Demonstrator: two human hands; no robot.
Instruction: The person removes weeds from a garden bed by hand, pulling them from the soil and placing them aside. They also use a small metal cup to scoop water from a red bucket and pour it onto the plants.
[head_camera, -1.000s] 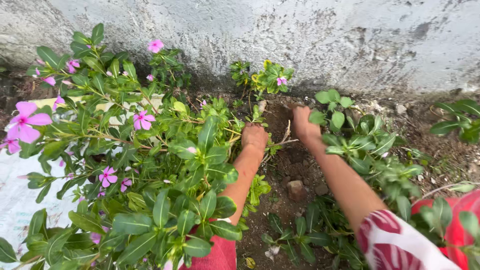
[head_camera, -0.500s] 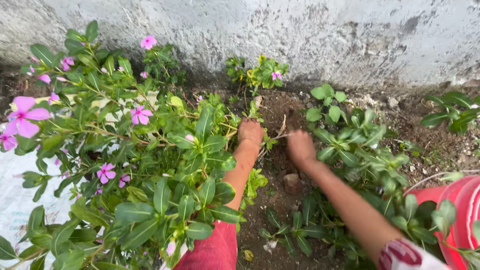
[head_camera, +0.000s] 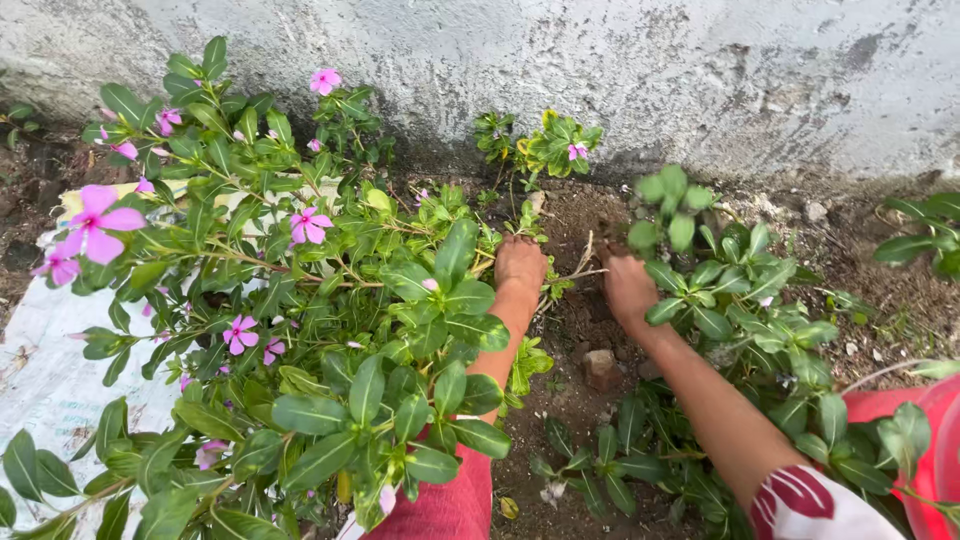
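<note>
Curled fingers of the left hand (head_camera: 521, 264) clamp the pale plant stems (head_camera: 580, 262) at frame centre, as before. Right hand (head_camera: 628, 286) has dropped back from the wall to the soil (head_camera: 575, 330); its grip is hidden, so loosening continues.

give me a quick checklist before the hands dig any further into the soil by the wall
1. Both hands down on the soil: ok. Left hand and right hand rest on the dirt patch.
2. What the fingers grip: cannot tell, they are curled into the dirt.
3. Pale root or stem between the hands: ok, in plain view.
4. Dig spot free of stones: not ok, a stone lies just below the hands.
5. Flowering plant out of the way: not ok, its leaves cover the left forearm.
</note>
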